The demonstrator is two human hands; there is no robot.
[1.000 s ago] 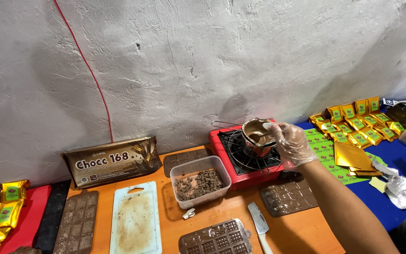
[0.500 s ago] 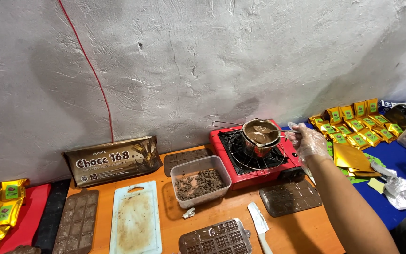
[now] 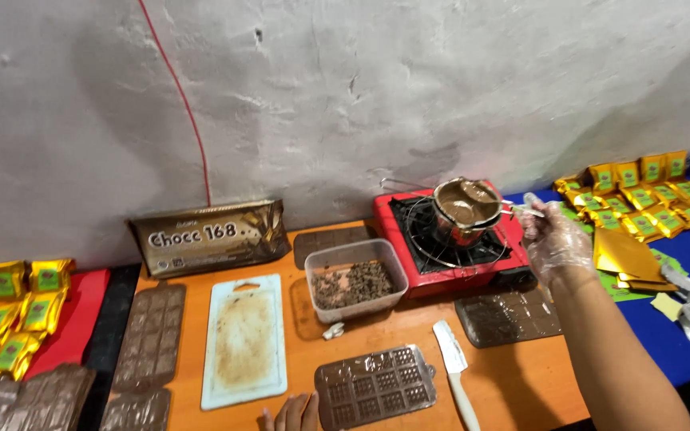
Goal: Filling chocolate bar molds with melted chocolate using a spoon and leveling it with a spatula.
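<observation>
Here the gloved fingers of the right hand (image 3: 557, 239) are pinched around the thin handle of a small metal pot (image 3: 466, 207) of melted chocolate; the handle runs left from the fingertips to the bowl, which sits on the wire grate of a red portable stove (image 3: 449, 239) at the far side of the orange table (image 3: 377, 331). The left hand (image 3: 291, 413) shows only its fingertips at the near edge, fingers loosely spread and resting on the table just left of a clear chocolate mould (image 3: 377, 387), so the right is the hand on the pot. Between them lie a white knife (image 3: 455, 371), a plastic tub of chopped chocolate (image 3: 354, 281) and a white cutting board (image 3: 245, 339). Against the wall leans a long brown chocolate package (image 3: 211, 237) with pale lettering. Gold pouches with green labels (image 3: 640, 199) fan out on blue cloth to the right; more (image 3: 9, 311) lie at the far left on red.
</observation>
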